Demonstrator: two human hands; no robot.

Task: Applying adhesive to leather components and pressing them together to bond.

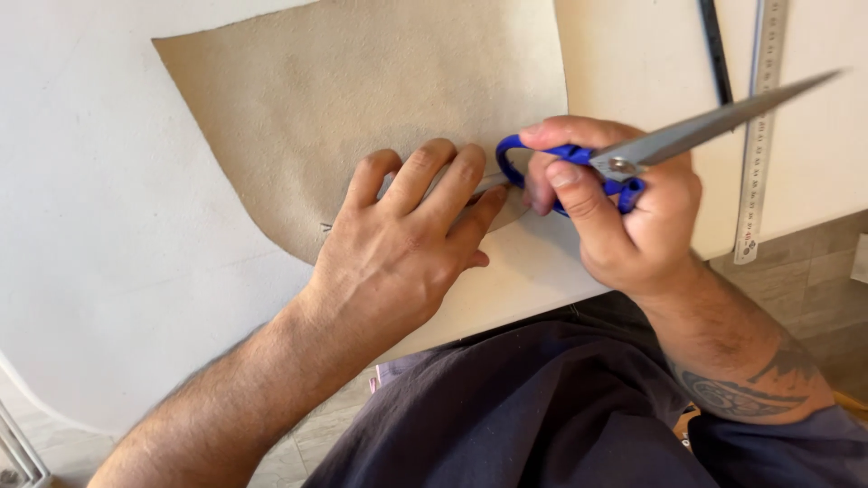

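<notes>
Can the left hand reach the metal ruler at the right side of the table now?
Probably not directly. The left hand lies flat on the tan suede piece, and the right hand with the blue-handled scissors stands between it and the metal ruler.

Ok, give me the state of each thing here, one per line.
Left hand: flat, palm down on the tan fabric.
Right hand: gripping the scissors.
Scissors: blue-handled, open, one blade up in the air, the other at the fabric.
Tan fabric: lying flat on the white table.
Steel ruler: lying untouched.
</notes>
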